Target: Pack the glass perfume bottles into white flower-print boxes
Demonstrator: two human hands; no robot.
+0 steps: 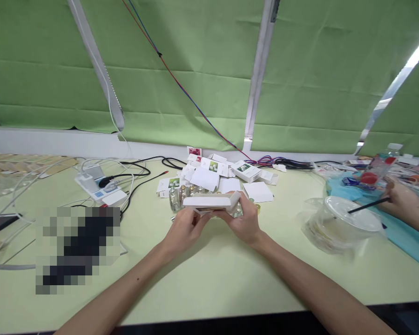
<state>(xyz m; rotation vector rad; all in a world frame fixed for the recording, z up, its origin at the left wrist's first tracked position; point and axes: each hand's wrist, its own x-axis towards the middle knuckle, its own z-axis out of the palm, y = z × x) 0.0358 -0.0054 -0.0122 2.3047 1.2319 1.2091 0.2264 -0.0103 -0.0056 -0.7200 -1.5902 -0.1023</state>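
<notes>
Far left on the table (209,284): white power strip (97,185) w/ chargers and tangled cables (part of that side is pixelated, can't tell what's there). Center, your left hand (184,229) is curled closed around the near-left end of a flat white carton (212,202), thumb on the underside flap. Your right hand (243,219) is wrapped around the carton's right end, fingers closed on top. So the carton sits off the table, between both hands, just in front of a row of small glass bottles (181,195).

Handling, as a guess: thin cardboard, light, stiff along the edges but easy to crush mid-panel, so grip at the ends/corners, not the flat face. The bottles behind look fragile and tippy.

Behind them, a heap of small white cartons (226,173) w/ flower pictures; print too small to read, no brand legible. Right: a clear plastic lidded bowl (349,218) in a bag, and another person's hand (401,199) holding a black stick over a blue cloth (410,239).
</notes>
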